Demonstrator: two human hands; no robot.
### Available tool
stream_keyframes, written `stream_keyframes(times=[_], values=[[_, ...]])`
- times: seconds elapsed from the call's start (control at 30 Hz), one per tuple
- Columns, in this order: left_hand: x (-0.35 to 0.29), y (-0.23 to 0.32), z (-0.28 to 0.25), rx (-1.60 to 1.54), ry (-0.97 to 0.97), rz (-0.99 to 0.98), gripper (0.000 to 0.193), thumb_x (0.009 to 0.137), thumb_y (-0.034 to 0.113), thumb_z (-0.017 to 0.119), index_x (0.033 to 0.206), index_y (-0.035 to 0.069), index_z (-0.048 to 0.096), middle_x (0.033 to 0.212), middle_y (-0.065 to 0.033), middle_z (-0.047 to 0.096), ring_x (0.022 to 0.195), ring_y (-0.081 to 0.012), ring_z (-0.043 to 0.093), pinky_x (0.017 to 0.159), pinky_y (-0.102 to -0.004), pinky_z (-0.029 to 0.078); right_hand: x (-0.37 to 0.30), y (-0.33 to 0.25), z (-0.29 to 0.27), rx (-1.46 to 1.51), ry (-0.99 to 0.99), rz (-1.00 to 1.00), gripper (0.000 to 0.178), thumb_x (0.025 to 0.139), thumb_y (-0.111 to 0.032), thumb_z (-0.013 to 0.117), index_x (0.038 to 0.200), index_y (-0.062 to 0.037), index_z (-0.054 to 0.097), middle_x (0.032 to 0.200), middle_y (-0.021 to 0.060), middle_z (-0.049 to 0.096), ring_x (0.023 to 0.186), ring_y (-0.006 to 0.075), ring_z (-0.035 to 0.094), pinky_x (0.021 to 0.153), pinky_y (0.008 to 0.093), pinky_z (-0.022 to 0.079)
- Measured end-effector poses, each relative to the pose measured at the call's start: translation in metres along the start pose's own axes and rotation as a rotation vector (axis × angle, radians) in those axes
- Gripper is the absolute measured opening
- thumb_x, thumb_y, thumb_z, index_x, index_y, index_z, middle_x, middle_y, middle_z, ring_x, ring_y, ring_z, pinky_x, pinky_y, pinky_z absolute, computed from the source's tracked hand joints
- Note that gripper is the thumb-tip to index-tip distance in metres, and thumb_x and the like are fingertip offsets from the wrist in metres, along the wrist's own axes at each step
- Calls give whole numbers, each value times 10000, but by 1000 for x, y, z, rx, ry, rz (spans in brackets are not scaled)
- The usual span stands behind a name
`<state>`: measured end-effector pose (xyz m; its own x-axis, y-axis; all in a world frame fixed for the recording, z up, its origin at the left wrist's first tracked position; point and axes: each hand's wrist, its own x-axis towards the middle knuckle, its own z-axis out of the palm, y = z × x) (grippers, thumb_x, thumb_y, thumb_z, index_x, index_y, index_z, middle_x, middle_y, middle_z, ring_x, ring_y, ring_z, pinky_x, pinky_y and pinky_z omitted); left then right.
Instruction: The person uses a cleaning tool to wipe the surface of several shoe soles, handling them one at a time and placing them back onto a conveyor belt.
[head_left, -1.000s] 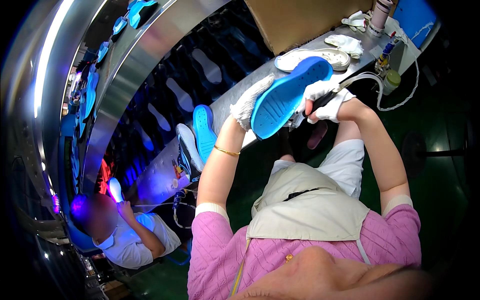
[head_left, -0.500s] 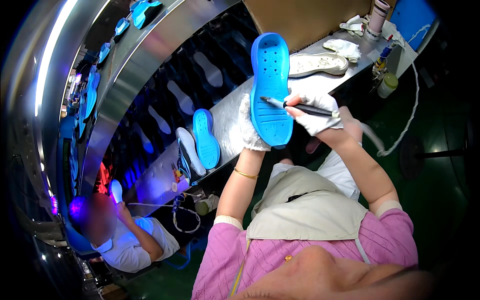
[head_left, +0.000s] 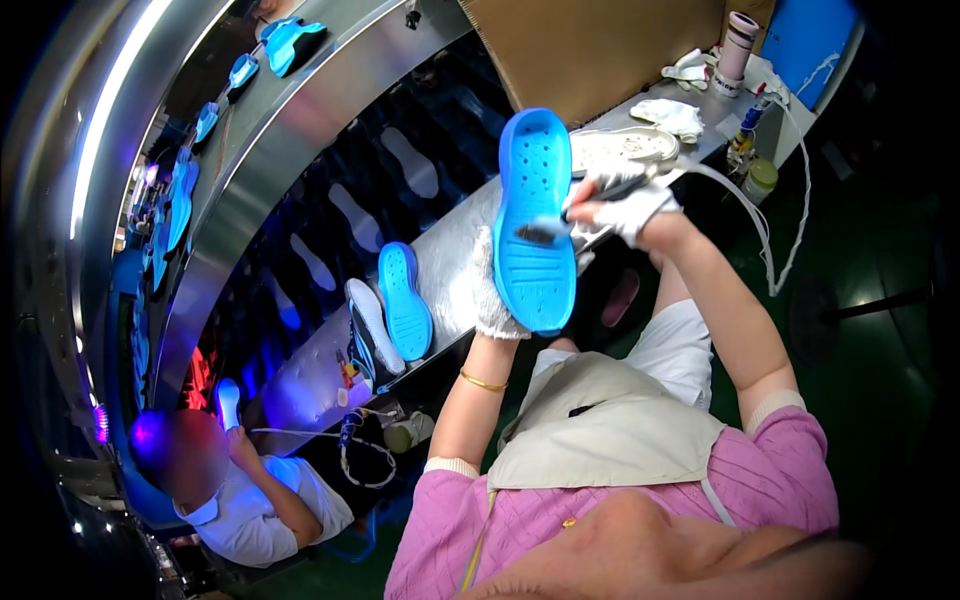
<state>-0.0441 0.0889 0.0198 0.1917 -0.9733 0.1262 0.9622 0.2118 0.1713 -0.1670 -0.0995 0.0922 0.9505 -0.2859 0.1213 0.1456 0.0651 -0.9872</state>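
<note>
My left hand (head_left: 490,290), in a whitish knit glove, grips a bright blue shoe sole (head_left: 535,170) from its left side. The sole is held upright above the bench, its holed and ridged face toward me. My right hand (head_left: 635,212), gloved with bare fingertips, is closed around a dark-handled brush (head_left: 541,232). Its bristles, smeared by motion, are over the middle of the sole just above the ridges. A second blue sole (head_left: 405,310) leans on the metal bench beside a dark shoe (head_left: 372,335) with a pale bottom. Behind my right hand lies an off-white shoe (head_left: 625,147).
A white hose (head_left: 790,240) loops down right of my right hand. White gloves (head_left: 672,118), a pink bottle (head_left: 737,48) and a cardboard box (head_left: 600,60) are on the far bench. At left, a co-worker (head_left: 265,500) holds a pale sole near the conveyor machine (head_left: 290,130).
The sole in my left hand sits lower in the picture. The brush has turned and shifted slightly down with it, and its bristles are now blurred. The whole view has shifted a little.
</note>
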Motion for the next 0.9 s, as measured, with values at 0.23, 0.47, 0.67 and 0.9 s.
stream_keyframes(times=[0.23, 0.47, 0.67, 0.9], values=[[-9, -8, 21, 291, 99, -33, 891, 904, 663, 411, 1482, 0, 264, 1421, -240, 439, 1252, -462, 474, 1066, -577, 384, 21, 1, -3, -247, 466, -327, 115, 814, -1, 740, 874, -60, 661, 871, 33, 669, 816, 92, 618, 776, 253, 514], [-11, 12, 13, 33, 92, 1, 752, 951, 609, 352, 1450, 46, 354, 1342, -217, 525, 1165, -410, 566, 999, -556, 460, -23, 19, 20, -245, 98, -193, 156, 769, 28, 750, 882, -39, 666, 874, 35, 661, 833, 116, 619, 784, 259, 502], [-11, 18, 18, 355, 300, 127, 666, 976, 556, 355, 1388, 41, 441, 1258, -204, 591, 1086, -372, 618, 947, -523, 503, -9, -5, 19, -788, -53, -684, 237, 672, 115, 692, 853, -30, 643, 840, 99, 646, 811, 234, 633, 737, 314, 508], [-3, 24, 10, 246, 284, 160, 632, 995, 533, 327, 1366, 37, 452, 1237, -198, 603, 1029, -362, 639, 882, -494, 545, -31, -9, 37, -554, 40, -380, 204, 734, 68, 725, 870, -59, 641, 915, 89, 672, 847, 211, 657, 775, 303, 520]])
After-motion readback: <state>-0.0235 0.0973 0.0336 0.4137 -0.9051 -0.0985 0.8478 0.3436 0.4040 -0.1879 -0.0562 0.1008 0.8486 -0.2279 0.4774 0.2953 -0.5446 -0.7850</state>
